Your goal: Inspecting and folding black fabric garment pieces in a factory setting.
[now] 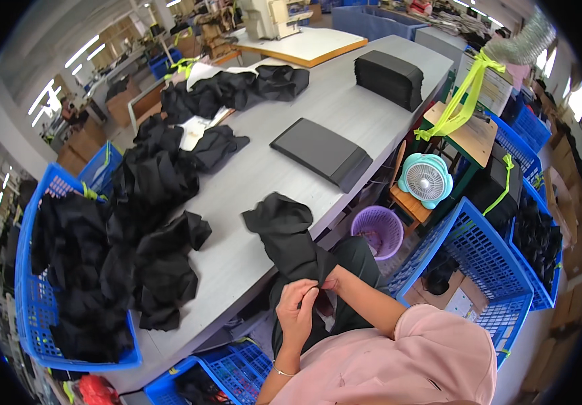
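Observation:
A black cloth piece [283,233] hangs over the near edge of the grey table, its far end crumpled on the tabletop. At its near end my left hand [296,307] is closed, thumb and fingers pinching the cloth's edge. My right hand [332,278] is beside it, mostly covered by the same cloth, so its fingers are hidden. Beyond the cloth lies a flat, neat stack of black fabric pieces [321,150]. A taller stack of black pieces [389,77] stands farther back on the table [264,172].
Heaped black cloth [156,175] spills from a blue basket [34,324] across the table's left side. Right of my legs are a purple bin [377,233], a turquoise fan [425,181] on a stool and a large blue crate [487,256]. Another blue basket [237,368] sits near my left arm.

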The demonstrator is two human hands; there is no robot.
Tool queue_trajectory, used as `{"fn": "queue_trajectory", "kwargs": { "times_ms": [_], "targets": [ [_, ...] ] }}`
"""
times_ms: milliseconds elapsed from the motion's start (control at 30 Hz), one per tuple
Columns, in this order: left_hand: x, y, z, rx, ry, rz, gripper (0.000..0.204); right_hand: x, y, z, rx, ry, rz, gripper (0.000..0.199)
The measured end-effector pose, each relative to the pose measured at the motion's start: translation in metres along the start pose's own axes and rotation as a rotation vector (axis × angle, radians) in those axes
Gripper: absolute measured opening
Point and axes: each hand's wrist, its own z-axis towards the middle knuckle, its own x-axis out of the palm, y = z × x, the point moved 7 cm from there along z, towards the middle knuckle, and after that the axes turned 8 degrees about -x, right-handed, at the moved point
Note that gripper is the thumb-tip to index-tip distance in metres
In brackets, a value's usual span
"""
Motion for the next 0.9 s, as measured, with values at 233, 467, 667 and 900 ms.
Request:
{"fn": "queue_trajectory", "kwargs": {
  "times_ms": [233,467,667,900],
  "targets": [
    [-0.005,0.0,0.002,0.006,0.079,-0.031,0.007,0.013,0.023,0.003,-0.262,-0.146,-0.367,0.049],
    [0.003,-0.002,-0.007,-0.065,0.075,-0.064,0.007,0.011,0.053,0.009,-0.373,-0.21,-0.46,0.051],
    [0.003,0.015,-0.015,-0.119,0.014,-0.127,0.006,0.015,0.06,0.01,-0.36,-0.173,-0.485,0.052],
    [0.025,0.018,-0.037,-0.229,0.282,-0.237,0.004,0.026,0.055,0.006,-0.351,-0.077,-0.621,0.054]
  ]
}}
